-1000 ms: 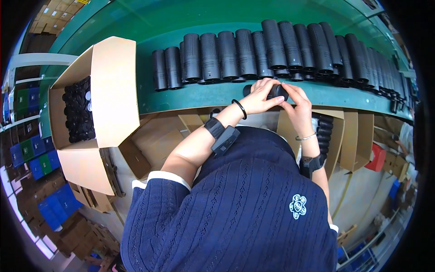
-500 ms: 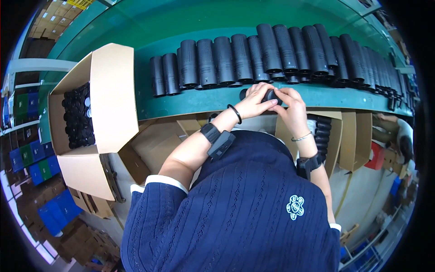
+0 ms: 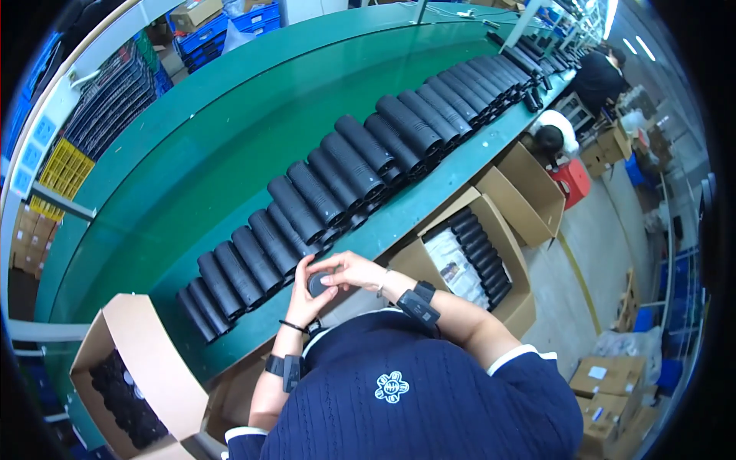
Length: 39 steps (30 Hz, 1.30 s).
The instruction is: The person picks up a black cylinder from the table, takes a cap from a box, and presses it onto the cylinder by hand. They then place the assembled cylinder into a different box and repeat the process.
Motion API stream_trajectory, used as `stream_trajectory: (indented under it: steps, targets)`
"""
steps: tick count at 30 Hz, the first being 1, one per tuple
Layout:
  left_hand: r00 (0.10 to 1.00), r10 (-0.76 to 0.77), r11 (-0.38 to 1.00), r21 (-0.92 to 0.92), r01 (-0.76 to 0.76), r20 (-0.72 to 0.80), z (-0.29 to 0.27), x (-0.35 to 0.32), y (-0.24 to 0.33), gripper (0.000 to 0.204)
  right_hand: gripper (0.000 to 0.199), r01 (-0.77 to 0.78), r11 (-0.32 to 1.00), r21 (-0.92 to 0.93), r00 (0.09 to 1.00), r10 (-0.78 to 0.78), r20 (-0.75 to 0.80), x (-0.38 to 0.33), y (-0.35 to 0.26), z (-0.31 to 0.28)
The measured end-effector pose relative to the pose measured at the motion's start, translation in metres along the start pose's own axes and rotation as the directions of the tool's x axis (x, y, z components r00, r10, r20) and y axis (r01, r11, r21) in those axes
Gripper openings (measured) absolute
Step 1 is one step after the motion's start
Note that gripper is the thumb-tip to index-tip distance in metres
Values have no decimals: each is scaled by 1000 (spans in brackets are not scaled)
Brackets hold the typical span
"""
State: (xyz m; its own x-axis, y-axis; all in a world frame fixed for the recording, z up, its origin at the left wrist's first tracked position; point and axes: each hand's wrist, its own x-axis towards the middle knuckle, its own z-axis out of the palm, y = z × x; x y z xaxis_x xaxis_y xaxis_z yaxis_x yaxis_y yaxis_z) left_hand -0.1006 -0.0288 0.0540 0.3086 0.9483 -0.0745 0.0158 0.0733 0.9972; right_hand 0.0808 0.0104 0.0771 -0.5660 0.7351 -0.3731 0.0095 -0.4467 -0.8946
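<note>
A round black cap [image 3: 317, 285] is held between my two hands, at the near edge of the green bench. My left hand [image 3: 301, 300] curls round it from the left. From the right, my right hand [image 3: 354, 271] presses thumb and fingers against it. Whether a tube sits behind the cap is hidden by my fingers. Just beyond my hands, black ribbed tubes [image 3: 294, 208] lie side by side and partly stacked in a long row on the bench. At lower left, an open cardboard box [image 3: 157, 360] holds many loose black caps [image 3: 126, 399].
Right of me, an open carton [image 3: 521, 295] holds black tubes [image 3: 483, 257] beside a plastic-wrapped stack. Another open carton [image 3: 529, 188] stands beyond it. A person in white [image 3: 563, 126] is near a red stool [image 3: 571, 182]; another in dark clothes [image 3: 600, 77] is farther off.
The view has swung toward the right, so the tube row now runs diagonally and more of the aisle shows. My hands stay together around the cap.
</note>
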Motion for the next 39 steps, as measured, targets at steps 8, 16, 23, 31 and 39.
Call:
stream_trajectory:
  steps: [8,16,23,31,39]
  targets:
    - [990,-121,966,-222,135,74,-10,5,14,83,27,-56,997,45,997,59,-50,2,0,8]
    - [999,39,997,-72,-41,-30,-7,-15,-3,82,20,105,987,-124,988,-118,-99,-7,2,28]
    - [993,115,993,-26,-114,25,-4,5,-11,79,33,-46,999,-20,997,45,-58,-3,-8,0]
    - [997,-82,622,-781,53,3,-23,-24,5,47,63,209,923,-323,978,-203,53,-30,-9,11]
    - [990,-102,293,-948,125,99,-15,-30,36,46,89,358,489,-795,891,-434,134,-56,-22,36]
